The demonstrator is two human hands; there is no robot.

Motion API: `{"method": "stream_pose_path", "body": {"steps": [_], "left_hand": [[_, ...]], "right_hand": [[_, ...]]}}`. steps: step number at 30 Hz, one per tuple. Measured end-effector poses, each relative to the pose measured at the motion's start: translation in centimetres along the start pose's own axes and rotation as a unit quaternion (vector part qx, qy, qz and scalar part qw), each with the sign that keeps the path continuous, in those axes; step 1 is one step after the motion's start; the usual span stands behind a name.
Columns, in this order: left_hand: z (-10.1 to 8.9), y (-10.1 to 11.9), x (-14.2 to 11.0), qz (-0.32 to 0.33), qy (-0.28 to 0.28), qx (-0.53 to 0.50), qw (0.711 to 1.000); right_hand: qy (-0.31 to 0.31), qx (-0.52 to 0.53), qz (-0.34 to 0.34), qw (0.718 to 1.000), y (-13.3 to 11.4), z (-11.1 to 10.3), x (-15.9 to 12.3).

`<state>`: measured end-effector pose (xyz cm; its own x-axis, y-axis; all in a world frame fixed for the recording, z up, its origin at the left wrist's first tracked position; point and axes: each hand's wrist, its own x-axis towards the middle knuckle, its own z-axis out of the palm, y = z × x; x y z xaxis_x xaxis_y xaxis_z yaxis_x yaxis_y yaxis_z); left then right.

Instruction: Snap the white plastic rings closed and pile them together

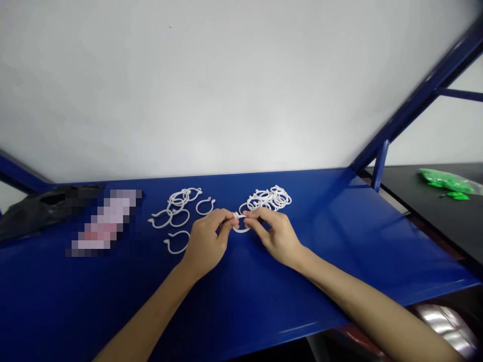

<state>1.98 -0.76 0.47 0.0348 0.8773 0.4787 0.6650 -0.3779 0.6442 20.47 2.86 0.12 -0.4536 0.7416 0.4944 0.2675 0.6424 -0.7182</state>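
Between my two hands is a white plastic ring (241,231), held up just above the blue shelf (302,281). My left hand (208,240) pinches its left end, and my right hand (274,234) pinches it from the right. Fingertips hide part of the ring's upper side, so I cannot tell if its ends are joined. Left of my hands lie several similar white rings (179,218), spread out, some with a visible gap and small knobbed ends. Just beyond my right hand, a denser heap of white rings (277,197) overlaps.
At the far left are a black plastic bag (30,211) and a pixelated flat item (107,218). A blue metal frame post (381,158) rises at right. Past it, a black surface (422,211) holds a clear bag with bright green pieces (445,181). A pale wall (226,90) stands behind.
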Motion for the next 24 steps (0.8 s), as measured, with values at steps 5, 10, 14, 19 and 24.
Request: {"method": "stream_pose_path", "body": {"steps": [5, 10, 14, 19, 24], "left_hand": [[0.17, 0.22, -0.25, -0.017, -0.003, 0.003, 1.000], [0.09, 0.04, -0.33, -0.010, -0.009, 0.008, 1.000], [-0.17, -0.14, -0.23, -0.011, -0.034, 0.010, 0.999], [-0.30, -0.40, -0.17, -0.019, -0.067, -0.001, 0.998], [-0.12, -0.74, -0.23, -0.029, -0.097, 0.000, 0.995]], "right_hand": [[-0.018, -0.045, -0.037, 0.998, 0.10, -0.08, -0.09], [-0.043, -0.108, -0.076, 0.990, 0.06, -0.21, -0.22], [-0.067, -0.144, -0.098, 0.983, 0.13, -0.32, -0.26], [-0.078, -0.177, -0.119, 0.974, 0.31, -0.44, -0.27], [-0.088, -0.216, -0.135, 0.963, 0.39, -0.46, -0.23]]}}
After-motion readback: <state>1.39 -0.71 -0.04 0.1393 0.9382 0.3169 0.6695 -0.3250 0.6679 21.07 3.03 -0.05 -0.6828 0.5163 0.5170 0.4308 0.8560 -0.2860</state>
